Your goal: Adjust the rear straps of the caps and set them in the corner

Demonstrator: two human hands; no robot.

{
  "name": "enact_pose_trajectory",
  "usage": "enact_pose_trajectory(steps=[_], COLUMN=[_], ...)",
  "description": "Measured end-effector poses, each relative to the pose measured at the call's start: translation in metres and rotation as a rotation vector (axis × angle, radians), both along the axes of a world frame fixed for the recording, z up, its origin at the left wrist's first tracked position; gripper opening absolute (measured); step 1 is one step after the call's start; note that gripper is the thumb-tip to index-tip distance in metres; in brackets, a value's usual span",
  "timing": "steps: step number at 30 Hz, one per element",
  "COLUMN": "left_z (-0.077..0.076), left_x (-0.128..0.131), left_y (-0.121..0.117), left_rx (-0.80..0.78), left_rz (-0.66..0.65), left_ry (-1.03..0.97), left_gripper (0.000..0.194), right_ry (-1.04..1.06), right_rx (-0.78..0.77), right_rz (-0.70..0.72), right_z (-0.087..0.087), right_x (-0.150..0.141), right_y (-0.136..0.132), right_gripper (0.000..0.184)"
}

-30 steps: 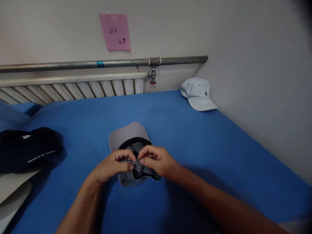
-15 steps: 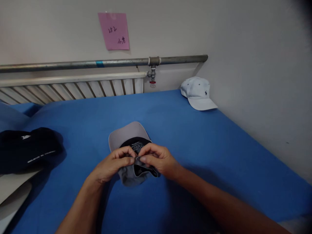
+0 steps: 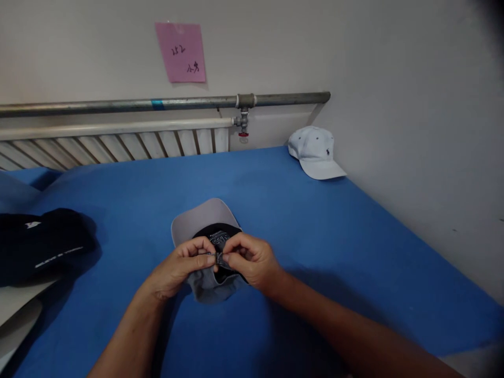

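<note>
A: What can't we make out?

B: Mostly the strap (image 3: 219, 259) at the back of the grey cap (image 3: 205, 216). Our fingertips cover its ends, so we can't tell if it's fastened.

A: Grip?

B: Our L hand (image 3: 177, 269) pinches the strap area btwn thumb & fingers; our R hand (image 3: 254, 261) does the same opp., tips close together.

A: Where's the cap?

B: On the blue cloth (image 3: 354, 252), front & centre of our view, brim away from us, inside partly showing.

A: Writing?

B: Pale lettering inside the cap, part-hidden by our fingers, so we can't read it. Pink note (image 3: 181, 55) on the wall: "252" + 2 handwritten chars. Dark cap (image 3: 49, 231) at L has white lettering, too blurry for us. Light cap (image 3: 313, 149) in the far corner: tiny dark emblem, hard to ID.

A: What else is around?

B: Pale sheets (image 3: 25, 299), maybe brims, below the dark cap, cut off at the L edge. Along the wall, a radiator (image 3: 129, 144), a metal pipe (image 3: 197, 102) w/ a blue band & a red-handled valve (image 3: 243, 134). Our R forearm (image 3: 334, 320) blocks some cloth.
</note>
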State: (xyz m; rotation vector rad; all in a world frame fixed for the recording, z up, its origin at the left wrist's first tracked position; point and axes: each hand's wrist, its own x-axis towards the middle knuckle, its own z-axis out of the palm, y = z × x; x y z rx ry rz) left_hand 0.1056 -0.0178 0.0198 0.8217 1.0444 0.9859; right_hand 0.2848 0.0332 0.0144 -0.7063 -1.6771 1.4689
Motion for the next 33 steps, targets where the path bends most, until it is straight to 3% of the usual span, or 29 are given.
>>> enact_pose_trajectory(steps=[10, 18, 33], left_z=[0.001, 0.006, 0.006], left_x=[0.002, 0.005, 0.004], left_y=[-0.002, -0.001, -0.004], left_rx=[0.006, 0.024, 0.023], left_rz=[0.011, 0.014, 0.014], left_ry=[0.011, 0.057, 0.083], left_gripper=[0.021, 0.02, 0.02], right_ry=[-0.076, -0.108, -0.102], right_rx=[0.291, 0.309, -0.201], right_rz=[-0.079, -0.041, 0.105], right_z=[0.004, 0.005, 0.014], right_x=[0.001, 0.002, 0.003], right_y=[-0.003, -0.005, 0.0], right_gripper=[0.009, 0.007, 0.009])
